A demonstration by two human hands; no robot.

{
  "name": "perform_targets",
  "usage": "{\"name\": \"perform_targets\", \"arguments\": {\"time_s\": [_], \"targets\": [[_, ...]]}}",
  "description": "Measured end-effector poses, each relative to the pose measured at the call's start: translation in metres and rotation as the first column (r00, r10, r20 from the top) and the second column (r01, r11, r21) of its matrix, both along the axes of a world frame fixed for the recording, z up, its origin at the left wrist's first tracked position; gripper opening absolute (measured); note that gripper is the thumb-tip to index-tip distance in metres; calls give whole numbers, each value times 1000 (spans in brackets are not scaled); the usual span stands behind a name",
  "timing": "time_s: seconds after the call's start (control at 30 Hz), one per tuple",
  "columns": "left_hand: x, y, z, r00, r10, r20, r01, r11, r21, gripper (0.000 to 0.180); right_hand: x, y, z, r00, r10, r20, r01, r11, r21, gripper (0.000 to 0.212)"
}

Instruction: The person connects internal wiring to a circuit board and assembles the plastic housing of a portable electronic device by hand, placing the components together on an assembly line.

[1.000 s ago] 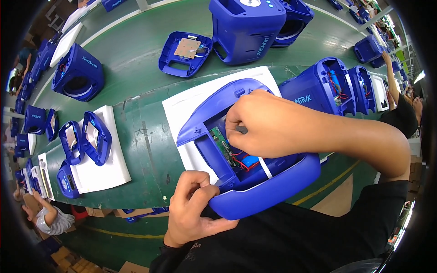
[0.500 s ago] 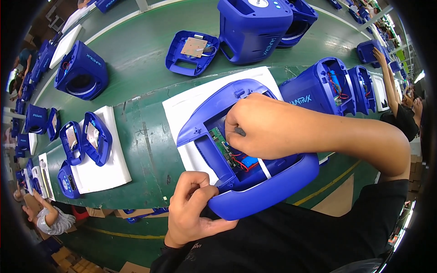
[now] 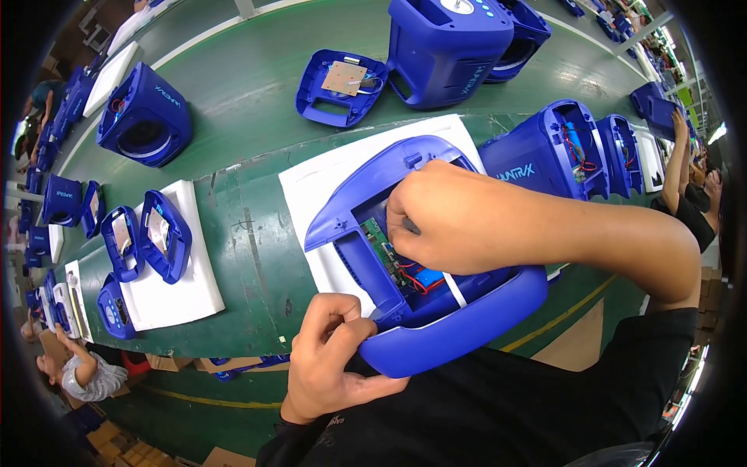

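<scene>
gripping the near left corner of the uncovered blue housing (image 3: 467,327) with the left hand (image 3: 331,346), curled round it. reaching inside with the right hand (image 3: 451,222), closed on a small dark piece (image 3: 410,226); cannot tell its kind. holding the housing partly over a white foam sheet (image 3: 302,191) on the green tabletop (image 3: 241,265), with circuit board (image 3: 381,247) and blue pack (image 3: 429,277) exposed.

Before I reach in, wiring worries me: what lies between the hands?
Between left hand and right hand, the head view shows part of the blue housing, green circuit board and red wires.
</scene>
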State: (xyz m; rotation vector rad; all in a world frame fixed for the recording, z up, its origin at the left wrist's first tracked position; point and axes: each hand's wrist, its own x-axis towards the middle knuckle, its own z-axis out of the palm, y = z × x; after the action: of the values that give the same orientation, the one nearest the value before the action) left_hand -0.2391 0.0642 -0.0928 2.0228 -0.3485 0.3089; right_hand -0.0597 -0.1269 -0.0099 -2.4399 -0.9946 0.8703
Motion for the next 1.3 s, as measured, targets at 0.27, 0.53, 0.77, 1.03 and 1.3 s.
{"name": "perform_targets", "arguments": {"time_s": [0.27,0.53,0.77,1.03,1.3], "targets": [[-1,4,-1,1000,5,20,-5,1000,-12,49,-1,5,2,996,64,59,-57,991,-120,23],[-1,7,-1,1000,4,17,-4,1000,11,48,-3,9,-2,996,60,62,-56,997,-53,23],[-2,8,-3,1000,7,15,-7,1000,-6,47,-2,14,2,1000,-8,-1,8,991,-131,23],[-2,11,-6,1000,1,26,-1,1000,-14,48,0,19,9,999,17,-43,-24,986,-164,24],[0,10,-4,1000,-6,9,6,1000,0,49,1,16,13,997,-58,-59,47,984,-171,24]]}}
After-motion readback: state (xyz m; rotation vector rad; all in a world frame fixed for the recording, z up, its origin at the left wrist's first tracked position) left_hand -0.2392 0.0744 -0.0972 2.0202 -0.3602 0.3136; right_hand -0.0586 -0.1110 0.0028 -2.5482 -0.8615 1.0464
